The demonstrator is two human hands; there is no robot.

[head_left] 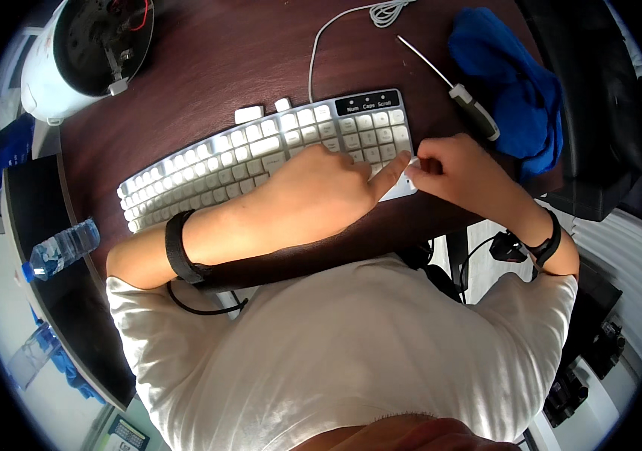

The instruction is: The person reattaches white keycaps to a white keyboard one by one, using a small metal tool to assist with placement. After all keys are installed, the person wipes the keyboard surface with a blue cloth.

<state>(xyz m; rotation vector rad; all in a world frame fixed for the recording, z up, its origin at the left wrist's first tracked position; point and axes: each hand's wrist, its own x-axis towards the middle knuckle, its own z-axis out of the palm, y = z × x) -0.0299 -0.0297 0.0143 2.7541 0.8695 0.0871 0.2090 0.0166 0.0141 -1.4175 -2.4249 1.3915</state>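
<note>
A white keyboard (208, 165) lies slanted on the dark reddish-brown table. Across its right half reaches my left hand (324, 180), index finger stretched to the number pad's right edge; its other fingers are curled or hidden underneath. Right there, my right hand (452, 169) is closed in a pinch on a small white piece that looks like a keycap (412, 171). Both hands' fingertips almost meet at this spot. Above the keyboard's back edge lie a wide loose white keycap (248, 114) and a smaller one (282, 104).
A screwdriver (471, 109) lies at the right beside a crumpled blue cloth (516, 90). A grey-white cable (315, 60) runs back from the keyboard to a coil. At the far left stands a white round appliance (42, 75); a plastic bottle (65, 246) lies lower left.
</note>
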